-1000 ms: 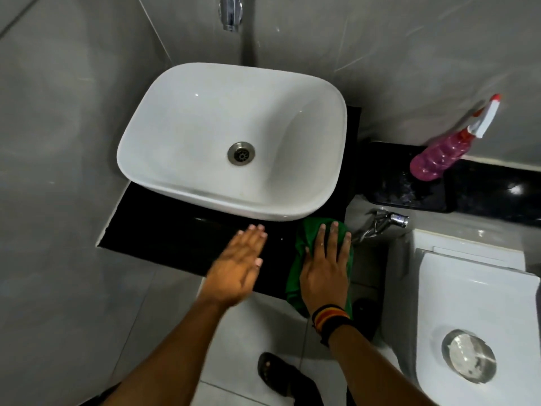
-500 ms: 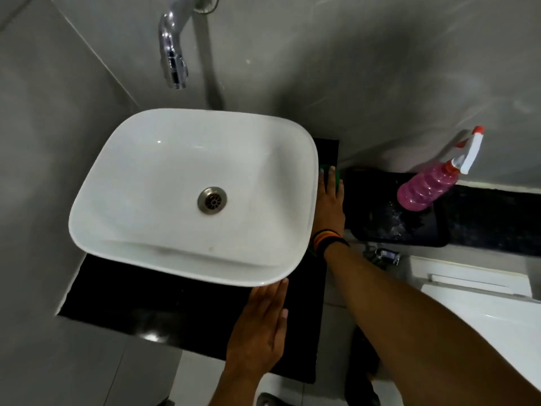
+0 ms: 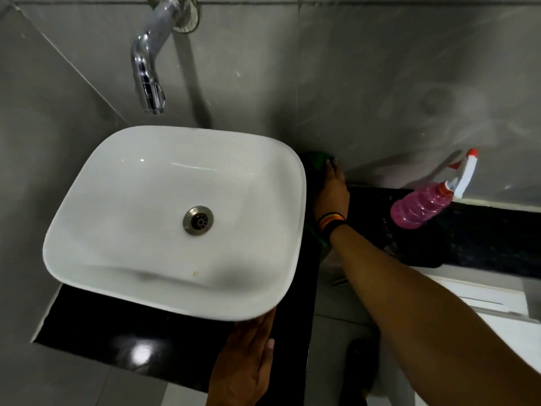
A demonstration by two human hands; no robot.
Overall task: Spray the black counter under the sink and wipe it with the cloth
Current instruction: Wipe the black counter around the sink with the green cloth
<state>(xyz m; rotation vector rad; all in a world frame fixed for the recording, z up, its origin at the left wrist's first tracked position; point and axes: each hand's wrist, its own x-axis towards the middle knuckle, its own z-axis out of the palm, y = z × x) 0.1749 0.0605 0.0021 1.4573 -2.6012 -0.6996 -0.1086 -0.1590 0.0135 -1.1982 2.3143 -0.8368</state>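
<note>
A white basin (image 3: 117,218) sits on the black counter (image 3: 123,341). My right hand (image 3: 332,194) lies flat on the green cloth (image 3: 317,161), pressing it onto the narrow strip of counter to the right of the basin, close to the back wall. Only small bits of cloth show beyond my fingertips and beside my wrist. My left hand (image 3: 246,364) rests flat, fingers together, on the counter's front right part, just under the basin's rim. A pink spray bottle (image 3: 421,206) with a white and red trigger leans against the wall at the right.
A chrome tap (image 3: 149,68) sticks out of the grey tiled wall above the basin. A lower black ledge (image 3: 483,244) runs to the right under the bottle. The white toilet tank (image 3: 503,315) stands at the lower right.
My right hand has slid the cloth from the counter's front edge along the basin's right side to the back wall. My left hand has settled flat on the front counter.
</note>
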